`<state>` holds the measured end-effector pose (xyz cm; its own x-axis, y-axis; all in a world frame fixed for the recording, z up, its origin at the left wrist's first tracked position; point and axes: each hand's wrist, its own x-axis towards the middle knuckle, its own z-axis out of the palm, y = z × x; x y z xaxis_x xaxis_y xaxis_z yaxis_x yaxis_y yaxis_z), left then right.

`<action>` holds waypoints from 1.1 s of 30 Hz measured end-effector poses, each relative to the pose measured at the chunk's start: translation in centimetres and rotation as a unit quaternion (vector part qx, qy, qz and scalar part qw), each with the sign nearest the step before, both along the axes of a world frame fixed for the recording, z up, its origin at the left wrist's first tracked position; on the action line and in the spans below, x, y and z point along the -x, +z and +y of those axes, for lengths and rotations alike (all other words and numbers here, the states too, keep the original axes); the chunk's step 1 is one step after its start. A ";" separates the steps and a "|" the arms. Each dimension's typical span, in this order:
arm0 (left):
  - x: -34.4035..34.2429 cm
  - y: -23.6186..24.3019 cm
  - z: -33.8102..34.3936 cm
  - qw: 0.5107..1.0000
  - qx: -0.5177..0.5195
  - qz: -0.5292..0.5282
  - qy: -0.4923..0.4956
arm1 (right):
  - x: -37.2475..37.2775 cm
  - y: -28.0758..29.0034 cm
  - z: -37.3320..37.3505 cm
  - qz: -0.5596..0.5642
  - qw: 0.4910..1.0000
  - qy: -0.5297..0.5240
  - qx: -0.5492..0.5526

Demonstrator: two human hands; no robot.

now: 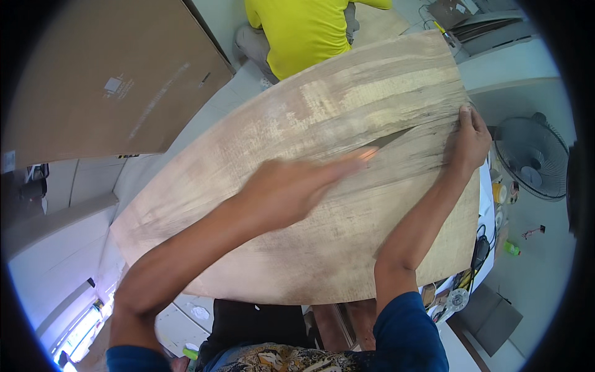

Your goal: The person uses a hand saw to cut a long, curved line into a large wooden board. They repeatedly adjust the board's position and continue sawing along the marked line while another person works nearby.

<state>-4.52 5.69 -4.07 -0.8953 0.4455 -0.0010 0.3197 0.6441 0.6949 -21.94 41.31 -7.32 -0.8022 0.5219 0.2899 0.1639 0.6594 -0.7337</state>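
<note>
A large wood veneer sheet with pale and brown grain and a curved far edge spreads in front of me. My right hand pinches its right edge, thumb and fingers closed on it. My left hand reaches across the sheet, smeared by motion, its fingertips at a dark narrow wedge. I cannot tell whether that wedge is a split in the veneer or a thin tool in the hand. Grain near the wedge runs toward my right hand.
A person in a yellow shirt sits beyond the far edge. A big cardboard box stands at the left. On the right are a fan, a roll of clear tape, cables and a grey box.
</note>
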 end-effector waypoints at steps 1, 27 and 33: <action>-2.4 1.8 -2.7 0.996 0.060 -0.061 -0.008 | 0.0 -0.1 0.2 -0.008 1.000 0.001 -0.002; -8.4 7.9 -9.0 0.981 0.159 -0.102 -0.046 | -0.8 2.3 2.6 -0.019 0.998 -0.011 -0.059; -2.4 -2.6 -2.8 0.998 0.051 -0.013 -0.026 | 0.1 1.6 0.4 0.012 1.000 0.027 0.003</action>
<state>-2.12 2.85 -6.65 -0.8704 0.4871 -0.0714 0.3366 0.6948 0.6356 -22.00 41.74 -5.73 -0.8221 0.4794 0.3072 0.1098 0.6628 -0.7407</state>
